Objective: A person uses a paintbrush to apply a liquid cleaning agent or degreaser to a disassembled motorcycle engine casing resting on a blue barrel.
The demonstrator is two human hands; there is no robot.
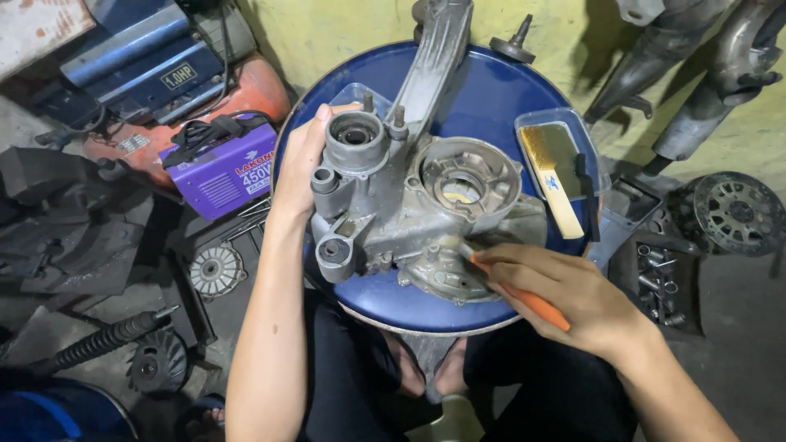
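Engine casing (409,196), grey cast metal, sits on top of a round blue drum lid (491,90) used as the bench, roughly centre, long arm of the casing pointing far. Left hand (299,168) is wrapped around the casing's left side near the cylinder mouth, grip clenched on it, steadying. Right hand (565,299) has its grip closed on an orange-handled brush (516,295), tip touching the casing's near-right edge; bristles are blurred.

Risks, as judged:
- The casing overhangs the lid's near edge; a hard brush stroke with a loose left hold could tip it into the lap or onto the bare feet (426,372) below.
- The clear tray (565,155) with a gold paintbrush (553,176) sits just right of the casing, near the rim; turning the casing could knock it off.
- A loose part (514,42) at the far rim could roll off.
- Sharp cast edges near the fingers of both hands.
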